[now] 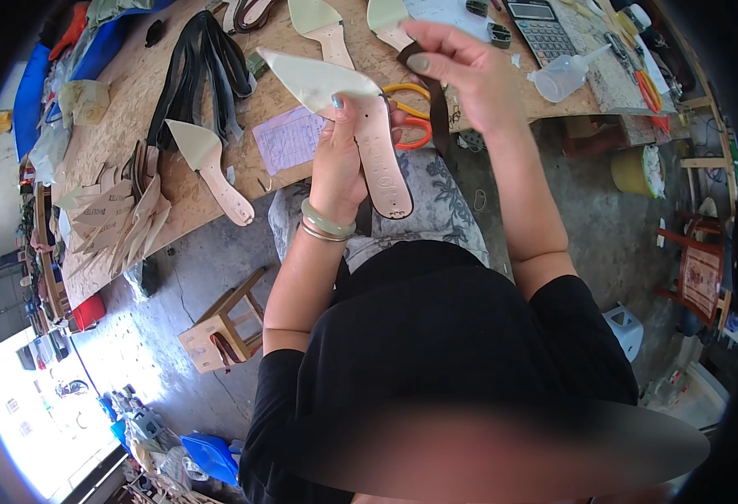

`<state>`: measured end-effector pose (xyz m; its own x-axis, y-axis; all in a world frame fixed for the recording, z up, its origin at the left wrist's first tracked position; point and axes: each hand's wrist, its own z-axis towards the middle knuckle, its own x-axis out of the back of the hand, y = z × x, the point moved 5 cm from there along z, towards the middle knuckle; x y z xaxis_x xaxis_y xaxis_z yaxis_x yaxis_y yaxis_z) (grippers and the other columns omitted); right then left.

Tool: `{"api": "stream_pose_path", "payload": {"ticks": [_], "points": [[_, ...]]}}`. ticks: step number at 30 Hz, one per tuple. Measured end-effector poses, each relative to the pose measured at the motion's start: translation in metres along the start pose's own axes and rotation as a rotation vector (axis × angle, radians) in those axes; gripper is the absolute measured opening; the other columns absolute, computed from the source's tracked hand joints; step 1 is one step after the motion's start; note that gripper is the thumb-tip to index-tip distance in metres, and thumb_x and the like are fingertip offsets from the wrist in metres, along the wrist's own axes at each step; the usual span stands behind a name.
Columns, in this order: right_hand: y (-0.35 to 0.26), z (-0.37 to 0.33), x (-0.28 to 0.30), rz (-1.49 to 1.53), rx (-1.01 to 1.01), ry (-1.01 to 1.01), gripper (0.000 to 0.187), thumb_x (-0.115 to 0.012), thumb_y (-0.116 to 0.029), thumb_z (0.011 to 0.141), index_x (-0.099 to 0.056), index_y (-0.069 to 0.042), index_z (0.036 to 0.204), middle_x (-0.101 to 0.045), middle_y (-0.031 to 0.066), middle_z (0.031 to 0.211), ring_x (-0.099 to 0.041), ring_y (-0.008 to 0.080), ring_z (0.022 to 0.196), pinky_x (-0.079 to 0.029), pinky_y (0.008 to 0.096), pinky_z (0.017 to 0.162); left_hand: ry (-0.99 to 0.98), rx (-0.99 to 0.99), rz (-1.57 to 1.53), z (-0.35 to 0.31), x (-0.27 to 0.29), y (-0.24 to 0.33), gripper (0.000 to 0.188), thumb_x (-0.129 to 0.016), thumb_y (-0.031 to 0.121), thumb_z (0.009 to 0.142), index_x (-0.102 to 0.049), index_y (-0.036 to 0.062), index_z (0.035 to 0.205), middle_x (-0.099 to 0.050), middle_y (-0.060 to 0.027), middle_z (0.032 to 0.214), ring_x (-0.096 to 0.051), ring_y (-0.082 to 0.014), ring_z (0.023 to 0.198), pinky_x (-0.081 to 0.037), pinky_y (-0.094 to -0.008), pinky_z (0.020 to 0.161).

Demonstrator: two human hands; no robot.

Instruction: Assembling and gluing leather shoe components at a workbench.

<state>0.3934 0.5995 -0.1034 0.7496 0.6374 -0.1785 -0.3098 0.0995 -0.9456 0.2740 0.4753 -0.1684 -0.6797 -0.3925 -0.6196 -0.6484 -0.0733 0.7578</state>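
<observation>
My left hand [335, 160] is wrapped round a pale pointed shoe insole [379, 168], its thumb on the upper face. The insole's pointed toe reaches up to the left and its rounded heel end hangs down to the right; a dark edge runs along that narrower part. In a pinch between thumb and fingers, my right hand [474, 76] grips a dark brown strip [439, 122]. The strip hangs down beside the insole. Orange-handled scissors [414, 133] show behind the insole, partly covered.
On the wooden table [209, 189] lie another insole [205, 160], a bundle of dark strips [197, 71], a stack of beige pieces [117, 210] and a pink paper slip [289, 141]. A calculator [542, 32] and a clear squeeze bottle [558, 80] sit at right. A wooden stool [226, 323] stands on the floor.
</observation>
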Motion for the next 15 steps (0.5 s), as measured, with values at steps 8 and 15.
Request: {"api": "stream_pose_path", "payload": {"ticks": [8,15], "points": [[-0.002,-0.010,-0.024,-0.024,0.048,-0.011,0.017,-0.071,-0.017,0.087,-0.074,-0.004,0.098,-0.071,0.0020,0.085,-0.065,0.0063,0.076,-0.051,0.0186,0.068,-0.019,-0.027,0.054,-0.011,-0.013,-0.003,0.045,-0.046,0.045,0.100,-0.056,0.0021,0.112,-0.067,-0.0106,0.091,-0.066,-0.0170,0.078,-0.055,-0.0299,0.067],[-0.007,-0.016,-0.031,0.056,-0.085,-0.009,0.016,-0.071,-0.016,0.086,-0.074,-0.004,0.098,-0.071,0.0007,0.085,-0.064,0.0057,0.075,-0.050,0.0185,0.066,-0.021,-0.091,0.079,-0.014,-0.020,0.002,0.042,-0.049,0.045,0.098,-0.056,0.0053,0.112,-0.066,-0.0083,0.092,-0.065,-0.0161,0.082,-0.055,-0.0297,0.069]]}}
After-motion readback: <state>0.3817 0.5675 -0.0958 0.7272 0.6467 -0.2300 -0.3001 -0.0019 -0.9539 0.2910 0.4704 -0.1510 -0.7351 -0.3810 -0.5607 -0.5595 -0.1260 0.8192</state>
